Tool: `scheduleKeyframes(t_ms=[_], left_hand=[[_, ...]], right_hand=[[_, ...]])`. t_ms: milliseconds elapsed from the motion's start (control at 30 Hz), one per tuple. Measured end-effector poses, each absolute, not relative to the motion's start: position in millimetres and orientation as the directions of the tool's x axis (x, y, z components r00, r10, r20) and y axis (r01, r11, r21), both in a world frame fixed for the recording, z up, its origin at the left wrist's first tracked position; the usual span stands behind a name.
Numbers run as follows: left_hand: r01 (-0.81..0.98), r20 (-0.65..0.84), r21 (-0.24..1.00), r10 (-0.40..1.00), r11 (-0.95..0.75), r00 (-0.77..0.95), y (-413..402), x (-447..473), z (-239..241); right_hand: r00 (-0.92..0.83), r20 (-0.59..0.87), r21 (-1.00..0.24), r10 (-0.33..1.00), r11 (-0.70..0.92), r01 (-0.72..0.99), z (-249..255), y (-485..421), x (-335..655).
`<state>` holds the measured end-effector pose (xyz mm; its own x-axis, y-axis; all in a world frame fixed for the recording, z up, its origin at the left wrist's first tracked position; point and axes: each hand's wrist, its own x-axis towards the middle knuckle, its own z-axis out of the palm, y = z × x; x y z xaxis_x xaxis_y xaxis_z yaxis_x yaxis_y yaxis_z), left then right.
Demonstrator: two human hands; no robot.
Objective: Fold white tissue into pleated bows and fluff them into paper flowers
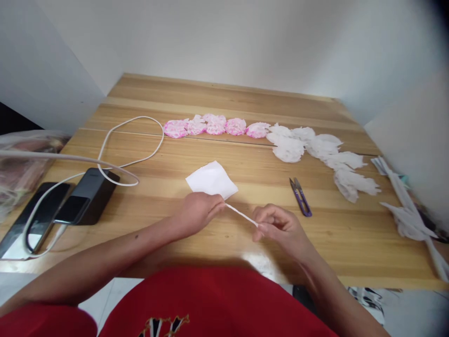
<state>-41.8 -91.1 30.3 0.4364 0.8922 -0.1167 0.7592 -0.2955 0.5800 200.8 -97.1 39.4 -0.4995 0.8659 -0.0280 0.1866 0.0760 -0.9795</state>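
A thin white twisted paper strand (241, 214) stretches between my two hands above the wooden table. My left hand (203, 211) pinches its upper left end between thumb and fingers. At the other end, my right hand (277, 224) grips it with thumb and fingertips, the fingers curled. Just beyond my left hand is a square white paper sheet (212, 179), its near corner hidden by the hand; whether the hand touches it I cannot tell. Purple-handled thread snips (300, 197) lie to the right of the sheet, beyond my right hand.
Pink-tinged paper flowers (215, 125) and white paper flowers (321, 145) run in a row across the table (224, 98). At left lie a black power bank (91, 196), a phone (31, 215) and a looped white cable (105, 135). White plastic wrapping (409, 210) lies along the right edge.
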Motion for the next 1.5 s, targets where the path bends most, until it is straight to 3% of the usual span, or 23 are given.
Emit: scheduleKeyframes(t_ms=[67, 133, 267, 333, 433, 533, 633, 700, 767, 867, 933, 1067, 1267, 1333, 1500], left_hand=[[0.641, -0.125, 0.709, 0.843, -0.294, 0.524, -97.2, -35.7, 33.5], [0.485, -0.115, 0.832, 0.771, -0.270, 0.627, -102.9, -30.9, 39.5], [0.299, -0.103, 0.943, 0.726, -0.147, 0.680, -105.4, -28.4, 51.4], [0.270, -0.137, 0.961, 0.751, -0.057, 0.646, -101.8, -30.5, 53.0], [0.259, -0.181, 0.965, 0.785, 0.026, 0.593, -94.5, -36.6, 49.1], [0.402, -0.131, 0.909, 0.838, -0.112, 0.530, -88.2, -44.3, 40.3], [0.675, -0.073, 0.670, 0.878, -0.309, 0.474, -83.6, -49.5, 31.4], [0.789, -0.086, 0.508, 0.891, -0.345, 0.445, -81.6, -49.8, 28.1], [0.834, -0.125, 0.441, 0.897, -0.331, 0.423, -80.8, -47.1, 27.7], [0.750, -0.140, 0.576, 0.865, -0.325, 0.482, -82.9, -39.3, 31.1], [0.583, -0.109, 0.749, 0.810, -0.315, 0.577, -85.9, -33.6, 34.7], [0.271, -0.085, 0.950, 0.710, -0.153, 0.699, -90.4, -27.2, 41.6], [0.070, -0.138, 0.990, 0.752, 0.121, 0.645, -83.5, -29.0, 41.9], [0.064, -0.151, 0.988, 0.769, 0.143, 0.621, -79.3, -30.5, 42.1], [0.142, -0.195, 0.980, 0.811, 0.139, 0.552, -72.7, -34.0, 42.3]], right_hand=[[-0.498, 0.067, -0.983, 0.864, 0.142, 0.115, 38.5, -94.8, 200.5], [-0.496, 0.176, -0.923, 0.850, 0.317, 0.217, 38.2, -90.3, 198.6], [-0.604, 0.378, -0.558, 0.702, 0.693, 0.456, 32.7, -81.9, 192.6], [-0.629, 0.431, -0.411, 0.646, 0.762, 0.501, 27.5, -80.2, 190.6], [-0.623, 0.473, -0.309, 0.623, 0.780, 0.544, 23.3, -79.0, 189.9], [-0.638, 0.467, -0.338, 0.612, 0.791, 0.511, 25.7, -77.2, 190.9], [-0.638, 0.413, -0.443, 0.650, 0.756, 0.482, 29.7, -76.3, 192.2], [-0.592, 0.343, -0.554, 0.729, 0.666, 0.499, 31.8, -78.0, 193.1], [-0.534, 0.230, -0.715, 0.813, 0.514, 0.474, 33.5, -81.2, 193.8], [-0.519, 0.136, -0.923, 0.844, 0.298, 0.243, 34.7, -84.9, 194.9], [-0.508, 0.157, -0.955, 0.847, 0.261, 0.142, 35.0, -83.5, 195.3], [-0.509, 0.249, -0.807, 0.824, 0.467, 0.361, 35.2, -72.6, 194.5], [-0.602, 0.500, -0.407, 0.623, 0.782, 0.472, 28.1, -62.6, 192.8], [-0.619, 0.519, -0.374, 0.590, 0.807, 0.456, 26.4, -63.3, 193.8], [-0.591, 0.406, -0.467, 0.697, 0.714, 0.521, 24.8, -69.0, 199.2]])
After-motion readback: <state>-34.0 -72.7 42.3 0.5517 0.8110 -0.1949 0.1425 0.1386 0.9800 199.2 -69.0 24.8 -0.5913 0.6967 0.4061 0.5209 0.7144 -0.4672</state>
